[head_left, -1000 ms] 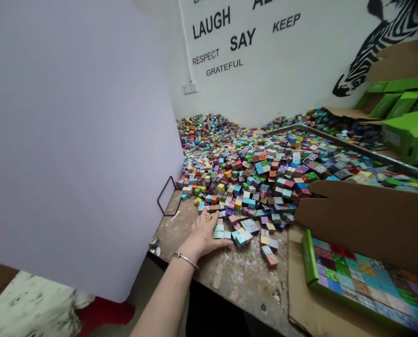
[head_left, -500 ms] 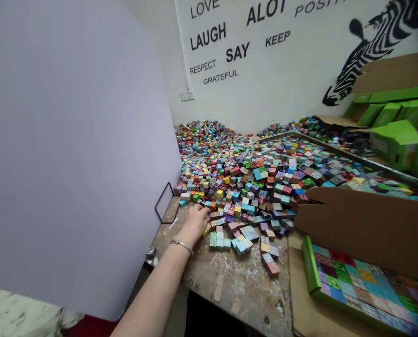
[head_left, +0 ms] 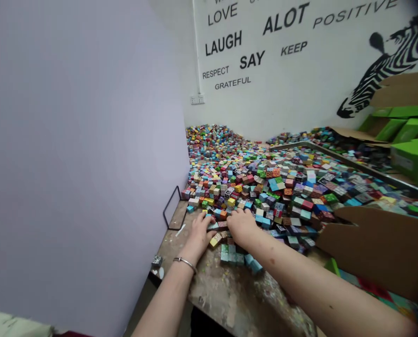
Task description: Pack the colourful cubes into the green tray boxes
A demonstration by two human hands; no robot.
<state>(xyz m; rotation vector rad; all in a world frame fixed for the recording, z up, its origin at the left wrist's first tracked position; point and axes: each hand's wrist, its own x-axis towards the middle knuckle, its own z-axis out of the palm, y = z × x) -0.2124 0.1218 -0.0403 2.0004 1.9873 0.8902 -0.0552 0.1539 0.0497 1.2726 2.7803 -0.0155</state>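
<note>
Many small patterned blocks (head_left: 251, 187) lie heaped across the worn table (head_left: 223, 299). My left hand (head_left: 198, 234), with a silver bangle at the wrist, rests at the near left edge of the heap, thumb and fingers around a short row of blocks (head_left: 214, 226). At the other end of that row is my right hand (head_left: 242, 227), its fingers bent down onto the blocks and its fingertips partly hidden. Just nearer than the hands are a yellow block (head_left: 216, 240) and a group of pale green blocks (head_left: 231, 256).
A large pale panel (head_left: 89, 154) fills the left side, with a black wire frame (head_left: 173, 210) beside it. At right stand a cardboard flap (head_left: 377, 248) and a green box (head_left: 333, 266). More green boxes (head_left: 414, 161) are behind a metal rail (head_left: 352, 164).
My right hand has come into view from the right and reached the blocks beside my left hand. My left hand's thumb and fingers now border the block row. The view has shifted slightly.
</note>
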